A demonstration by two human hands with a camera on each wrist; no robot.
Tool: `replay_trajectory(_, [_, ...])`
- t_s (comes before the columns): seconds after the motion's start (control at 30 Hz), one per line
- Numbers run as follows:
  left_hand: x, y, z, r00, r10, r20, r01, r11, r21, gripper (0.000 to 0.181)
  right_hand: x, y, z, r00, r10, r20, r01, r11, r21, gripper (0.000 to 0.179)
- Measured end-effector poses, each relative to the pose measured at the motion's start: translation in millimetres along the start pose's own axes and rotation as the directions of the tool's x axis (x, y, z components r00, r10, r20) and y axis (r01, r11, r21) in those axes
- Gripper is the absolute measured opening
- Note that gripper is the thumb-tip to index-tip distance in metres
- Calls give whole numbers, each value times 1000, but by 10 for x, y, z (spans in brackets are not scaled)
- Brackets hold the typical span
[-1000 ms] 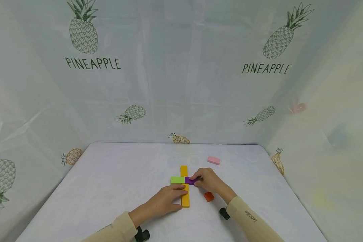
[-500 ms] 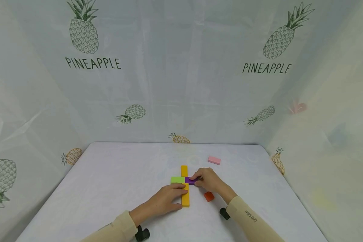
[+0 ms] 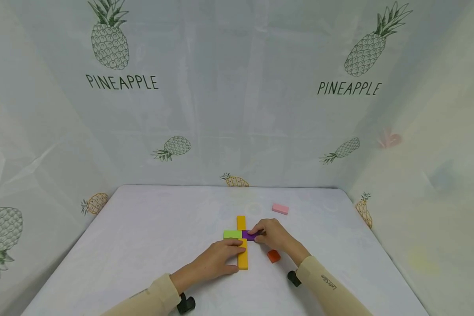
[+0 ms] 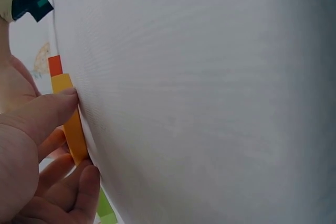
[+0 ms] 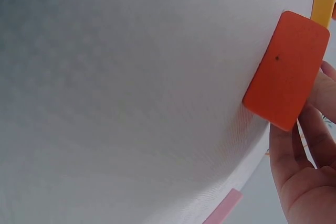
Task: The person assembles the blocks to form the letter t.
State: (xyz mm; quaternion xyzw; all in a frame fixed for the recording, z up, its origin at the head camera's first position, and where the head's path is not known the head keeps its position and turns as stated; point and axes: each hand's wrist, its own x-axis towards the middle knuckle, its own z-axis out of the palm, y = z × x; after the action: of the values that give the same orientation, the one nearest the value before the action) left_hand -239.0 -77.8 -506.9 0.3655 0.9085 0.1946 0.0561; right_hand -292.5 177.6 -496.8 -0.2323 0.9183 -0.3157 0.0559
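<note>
My left hand holds a flat yellow block lying lengthwise away from me, with the thumb near its close end and fingers over its far part. In the left wrist view the thumb and fingers bracket this yellow block. Just beyond it, a light green block and a purple block lie end to end crosswise. Thumb and forefinger of my right hand pinch the purple block at its right end, which they partly hide. A second yellow piece extends behind that crosswise pair.
An orange-red block lies on the white table, close below the right hand, and looms large as a red rectangle in the right wrist view. Farther back is a pink block. Pineapple-printed cloth surrounds the table.
</note>
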Motion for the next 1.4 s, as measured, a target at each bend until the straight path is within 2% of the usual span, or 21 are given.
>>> replay_trajectory(0.23, [3,7,-10,1000,-6,10,6,1000,-5,52,-7,0,1,1000,-1,4,1,1000,6,21])
replay_trajectory(0.53, [3,-11,-14,1000,19,-7,-19,1000,-20,51,-11,-4,-3,1000,-5,13,5,1000,19,22])
replay_trajectory(0.7, [8,-28,-7,1000,12,-10,-12,1000,-22,51,-9,-6,-20,1000,-24,18,23,999,25,22])
replay_trajectory(1.0, [-6,5,-40,999,27,-19,-27,999,-21,50,-12,-7,-36,998,-53,24,53,999,-1,24])
replay_trajectory(1.4, [16,-12,-29,1000,10,-10,-10,1000,-3,52,-76,-16,-133,995,-86,41,87,996,-30,30])
